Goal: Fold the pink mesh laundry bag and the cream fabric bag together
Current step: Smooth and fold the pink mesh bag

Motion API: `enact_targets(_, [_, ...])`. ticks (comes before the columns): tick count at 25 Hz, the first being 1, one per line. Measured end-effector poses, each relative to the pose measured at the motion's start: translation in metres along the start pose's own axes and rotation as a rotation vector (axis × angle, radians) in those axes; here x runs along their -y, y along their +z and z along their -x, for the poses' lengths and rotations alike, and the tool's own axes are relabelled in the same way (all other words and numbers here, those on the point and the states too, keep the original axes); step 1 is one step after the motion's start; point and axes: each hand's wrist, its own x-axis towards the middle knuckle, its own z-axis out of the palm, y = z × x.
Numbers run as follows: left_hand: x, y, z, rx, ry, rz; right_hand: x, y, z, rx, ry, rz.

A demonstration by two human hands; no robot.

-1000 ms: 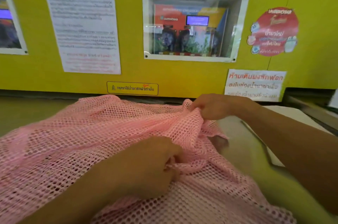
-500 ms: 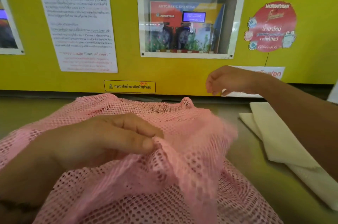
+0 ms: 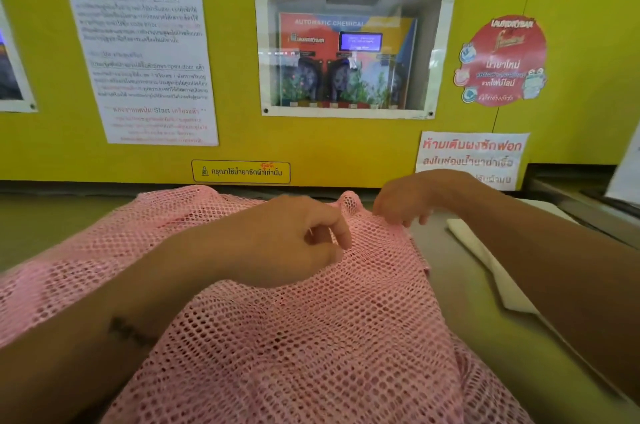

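My right hand [image 3: 403, 204] is coming back down onto the pink mesh laundry bag [image 3: 311, 319] after hanging free in the air half a second ago; its fingertips are now touching the far right edge of the mesh, curled, but I cannot tell whether they are actually pinching it. My left hand [image 3: 287, 243] is loosening: it was pinching a raised ridge of mesh, and now thumb and forefinger are half curled over the bag, resting on it, nothing clearly gripped. The ridge is flattening out, so I am judging this as smoothing and squaring the mesh before any fold; the folding itself is not done yet.

The mesh bag is lying spread on the desk [image 3: 460, 292], covering most of it in front of me, its long axis running roughly left to right, far edge toward the yellow wall [image 3: 346, 146]. The cream fabric bag [image 3: 485, 264] is lying separately to the right, partly under my right forearm, its long axis slanting from far-left to near-right. The two bags are not yet stacked.
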Motion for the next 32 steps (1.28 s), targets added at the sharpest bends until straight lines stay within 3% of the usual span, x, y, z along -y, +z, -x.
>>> enact_targets(2, [0.002, 0.004, -0.019, -0.028, -0.029, -0.037, -0.007, 0.0, 0.002, 0.026, 0.006, 0.075])
enact_targets(5, [0.013, 0.017, -0.052, -0.121, -0.098, -0.088, -0.016, 0.008, 0.009, 0.038, 0.019, -0.032])
enact_targets(8, [0.025, 0.035, -0.073, -0.114, -0.193, -0.191, -0.014, 0.02, 0.015, 0.012, -0.049, -0.151])
enact_targets(10, [0.033, 0.045, -0.077, -0.181, -0.207, -0.13, -0.015, 0.023, 0.011, -0.077, -0.097, -0.165])
enact_targets(12, [0.04, 0.047, -0.079, -0.357, -0.157, 0.039, -0.019, 0.015, 0.004, -0.407, -0.118, -0.213])
enact_targets(14, [0.048, 0.044, -0.08, -0.556, -0.128, 0.159, -0.02, 0.002, -0.003, -0.866, -0.139, -0.238])
enact_targets(16, [0.057, 0.038, -0.08, -0.71, -0.095, 0.188, -0.015, -0.011, -0.005, -1.118, -0.163, -0.072])
enact_targets(18, [0.064, 0.036, -0.079, -0.749, -0.085, 0.148, -0.01, -0.015, -0.009, -1.056, -0.142, 0.083])
enact_targets(22, [0.072, 0.038, -0.075, -0.745, -0.073, 0.101, -0.022, -0.003, -0.024, -0.461, -0.043, 0.034])
enact_targets(24, [0.073, 0.038, -0.074, -0.749, -0.127, 0.066, -0.027, 0.005, -0.027, -0.259, -0.021, -0.006])
enact_targets(27, [0.072, 0.036, -0.073, -0.705, -0.199, 0.07, -0.027, 0.018, -0.031, -0.254, -0.094, -0.154])
enact_targets(32, [0.069, 0.038, -0.072, -0.685, -0.084, 0.142, -0.025, 0.026, -0.04, -0.293, -0.14, -0.259])
